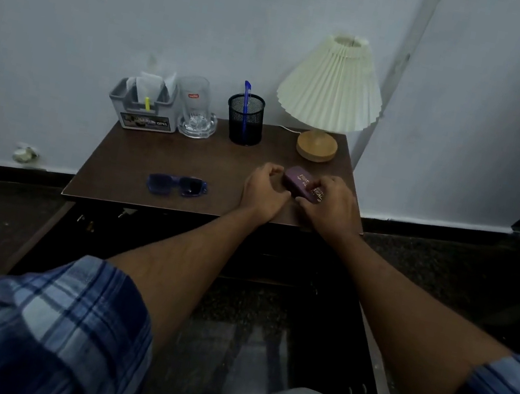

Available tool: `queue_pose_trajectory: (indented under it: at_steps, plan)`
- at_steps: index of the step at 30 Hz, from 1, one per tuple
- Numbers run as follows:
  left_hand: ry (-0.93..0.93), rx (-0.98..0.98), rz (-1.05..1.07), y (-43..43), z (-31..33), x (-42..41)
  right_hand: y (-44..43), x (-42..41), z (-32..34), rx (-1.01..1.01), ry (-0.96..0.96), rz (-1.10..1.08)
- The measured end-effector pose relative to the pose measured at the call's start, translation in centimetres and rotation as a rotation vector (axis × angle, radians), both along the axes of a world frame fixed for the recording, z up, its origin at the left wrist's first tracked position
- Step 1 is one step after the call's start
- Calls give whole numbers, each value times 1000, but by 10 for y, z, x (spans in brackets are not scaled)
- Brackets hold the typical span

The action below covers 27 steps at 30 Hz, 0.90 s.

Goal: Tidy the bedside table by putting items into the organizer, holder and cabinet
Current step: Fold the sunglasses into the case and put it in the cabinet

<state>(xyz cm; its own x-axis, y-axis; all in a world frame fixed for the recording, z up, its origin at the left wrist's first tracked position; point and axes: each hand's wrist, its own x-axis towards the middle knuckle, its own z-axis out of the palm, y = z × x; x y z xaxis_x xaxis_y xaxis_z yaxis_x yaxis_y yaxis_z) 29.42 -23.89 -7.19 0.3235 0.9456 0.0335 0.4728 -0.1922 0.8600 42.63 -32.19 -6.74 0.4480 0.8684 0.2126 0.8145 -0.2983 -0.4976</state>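
Both hands at purple glasses case (302, 186), front right of table (161, 158). Right hand (330, 205) grips it; left hand (265, 190) curled at its end, probably prying. Pen (245, 107) in holder (245, 121). Sunglasses (177, 184) still loose; cabinet untouched.

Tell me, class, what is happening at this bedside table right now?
A person has both hands on a closed purple glasses case near the table's right front: the left hand at its near-left end, the right hand over its right end. Blue sunglasses lie untouched to the left. At the back stand a grey organizer, a glass, a mesh pen holder and a lamp.
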Motion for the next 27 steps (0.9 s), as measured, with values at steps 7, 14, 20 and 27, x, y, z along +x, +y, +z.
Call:
queue_pose_trajectory:
  at_steps: [7,14,20,27]
  plan:
    - [-88,-43,-41,4,-16,1,8,6,-8,8,40,2]
    - [-120,-135,-121,18,-17,-22,4,-7,-5,12,98,227]
    - [-130,-143,-219,17,-8,-72,-1,-35,12,17,80,357]
    - [-135,-171,-157,-3,9,-142,-5,-79,38,-22,84,525]
